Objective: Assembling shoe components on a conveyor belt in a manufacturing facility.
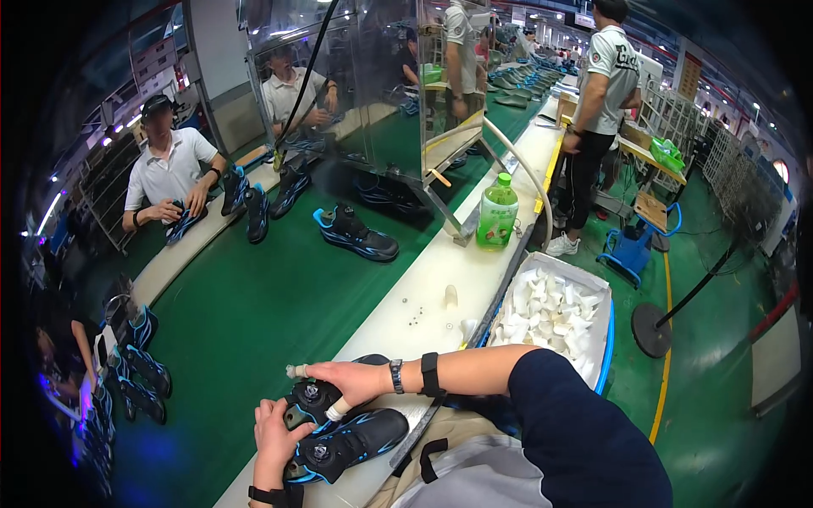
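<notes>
Two black sneakers with blue trim and dial closures lie side by side on the white ledge before me. My right hand reaches across the farther sneaker, its thumb and a finger, both in whitish covers, on either side of the upper. At the heel end, my left hand has its fingers and thumb closed around the collar of that same sneaker. Beside it, the nearer sneaker rests with its toe to the right, next to my left thumb. My right hand and wrist hide part of the farther sneaker's toe.
A box of white pieces stands right of the ledge, near a green bottle. Shoes, including a black-blue one, sit on the green belt beside a clear-walled enclosure. Co-workers are left and far right.
</notes>
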`<state>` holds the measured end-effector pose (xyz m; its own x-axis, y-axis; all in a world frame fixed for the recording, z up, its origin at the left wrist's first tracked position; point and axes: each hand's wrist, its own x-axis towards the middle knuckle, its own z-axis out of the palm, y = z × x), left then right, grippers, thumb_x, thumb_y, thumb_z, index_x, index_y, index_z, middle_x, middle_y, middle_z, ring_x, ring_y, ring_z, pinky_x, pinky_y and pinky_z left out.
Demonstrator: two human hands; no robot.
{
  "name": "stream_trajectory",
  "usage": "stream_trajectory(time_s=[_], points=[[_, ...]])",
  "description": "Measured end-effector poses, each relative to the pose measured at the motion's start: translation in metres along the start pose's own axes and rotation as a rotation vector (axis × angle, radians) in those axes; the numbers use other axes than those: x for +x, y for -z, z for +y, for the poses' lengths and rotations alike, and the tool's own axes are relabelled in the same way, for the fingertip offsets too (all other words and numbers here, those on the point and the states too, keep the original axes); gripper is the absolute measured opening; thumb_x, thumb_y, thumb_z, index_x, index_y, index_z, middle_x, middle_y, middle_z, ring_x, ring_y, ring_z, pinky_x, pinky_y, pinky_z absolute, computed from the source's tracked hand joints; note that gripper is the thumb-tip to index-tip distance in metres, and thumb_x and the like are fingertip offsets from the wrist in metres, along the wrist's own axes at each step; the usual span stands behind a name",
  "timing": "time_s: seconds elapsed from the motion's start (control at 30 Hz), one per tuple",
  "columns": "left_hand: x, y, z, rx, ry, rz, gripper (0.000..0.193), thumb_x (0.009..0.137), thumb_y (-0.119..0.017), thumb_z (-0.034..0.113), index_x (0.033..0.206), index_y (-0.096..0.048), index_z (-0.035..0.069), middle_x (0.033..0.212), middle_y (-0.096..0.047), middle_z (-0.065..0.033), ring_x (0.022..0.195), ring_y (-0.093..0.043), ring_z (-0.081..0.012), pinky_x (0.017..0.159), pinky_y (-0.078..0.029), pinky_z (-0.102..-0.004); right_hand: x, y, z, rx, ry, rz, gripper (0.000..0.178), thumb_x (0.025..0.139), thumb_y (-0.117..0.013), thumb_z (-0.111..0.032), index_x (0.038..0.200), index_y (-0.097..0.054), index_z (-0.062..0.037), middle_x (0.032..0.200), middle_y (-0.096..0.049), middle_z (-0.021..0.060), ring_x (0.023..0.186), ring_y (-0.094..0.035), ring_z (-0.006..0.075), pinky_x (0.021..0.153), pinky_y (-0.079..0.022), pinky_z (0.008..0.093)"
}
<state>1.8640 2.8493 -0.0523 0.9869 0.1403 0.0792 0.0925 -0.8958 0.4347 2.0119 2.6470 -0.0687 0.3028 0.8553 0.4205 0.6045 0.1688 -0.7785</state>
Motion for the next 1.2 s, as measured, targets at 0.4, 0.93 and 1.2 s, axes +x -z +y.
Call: stream_trajectory(time_s=[0.4,0.93,1.2], points=[[0.003,-0.013,-0.005,-0.067,-0.093,0.111,0.062,0.062,-0.085,0.043,0.107,-0.063,0.007,0.103,-0.061,-0.0075,0.096,-0.053,-0.0320,0.081,-0.045,-0.0418,0.019,-0.020,0.001,-0.389,0.030,-0.077,0.065,0.063,-0.079,-0.020,0.122,-0.052,-0.0093,0.088,-0.067,0.0108,0.089,-0.057,0.0332,0.080,-0.045,0.0437],[-0.001,-0.003,0.003,-0.002,-0.014,0.082,0.058,0.066,-0.081,0.039,0.115,-0.065,0.012,0.108,-0.060,-0.0054,0.100,-0.054,-0.0291,0.086,-0.046,-0.0402,0.024,0.005,0.005,0.001,-0.096,-0.134,0.046,0.074,-0.080,-0.028,0.107,-0.057,-0.0064,0.075,-0.052,0.0065,0.070,-0.055,0.0230,0.065,-0.047,0.0349],[-0.007,-0.005,0.000,-0.014,0.059,0.035,0.059,0.068,-0.079,0.044,0.119,-0.063,0.018,0.108,-0.059,-0.0027,0.102,-0.052,-0.0258,0.085,-0.042,-0.0409,0.025,-0.003,-0.008,0.016,-0.305,-0.114,0.039,0.076,-0.080,-0.022,0.103,-0.058,-0.0054,0.071,-0.054,0.0026,0.065,-0.054,0.0158,0.062,-0.047,0.0312]])
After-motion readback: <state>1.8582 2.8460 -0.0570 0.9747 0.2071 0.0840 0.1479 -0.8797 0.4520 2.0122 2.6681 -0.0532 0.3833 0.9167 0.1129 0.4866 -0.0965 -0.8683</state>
